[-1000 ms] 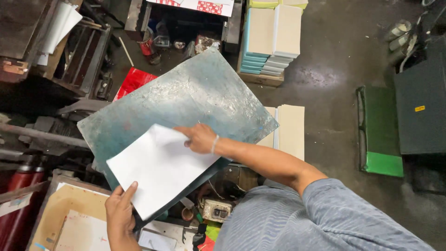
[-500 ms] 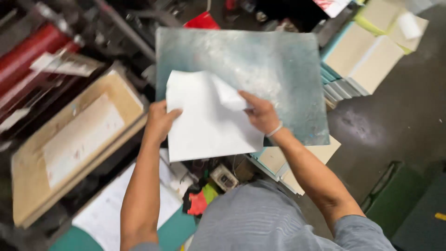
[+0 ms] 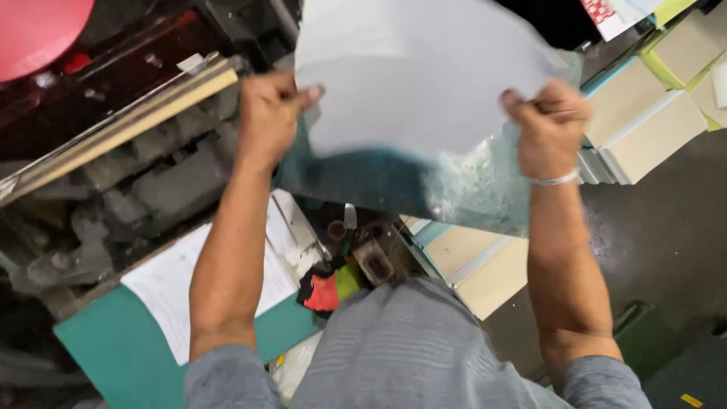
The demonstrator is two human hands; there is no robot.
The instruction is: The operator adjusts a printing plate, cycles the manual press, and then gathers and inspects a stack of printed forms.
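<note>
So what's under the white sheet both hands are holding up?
Under the white sheet, held by the left hand and right hand, a worn teal-grey metal plate shows along its lower edge. The rest of the plate is covered.

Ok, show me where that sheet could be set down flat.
Both hands, left hand and right hand, hold the white sheet above the metal plate, whose lower part is bare. The dark floor at right is bare. Crowded: machine parts at left, clutter below.

We are in a print workshop. Around us stand a greasy dark machine [image 3: 136,182], stacks of cut paper [image 3: 644,121] and a bare concrete floor [image 3: 659,250].
</note>
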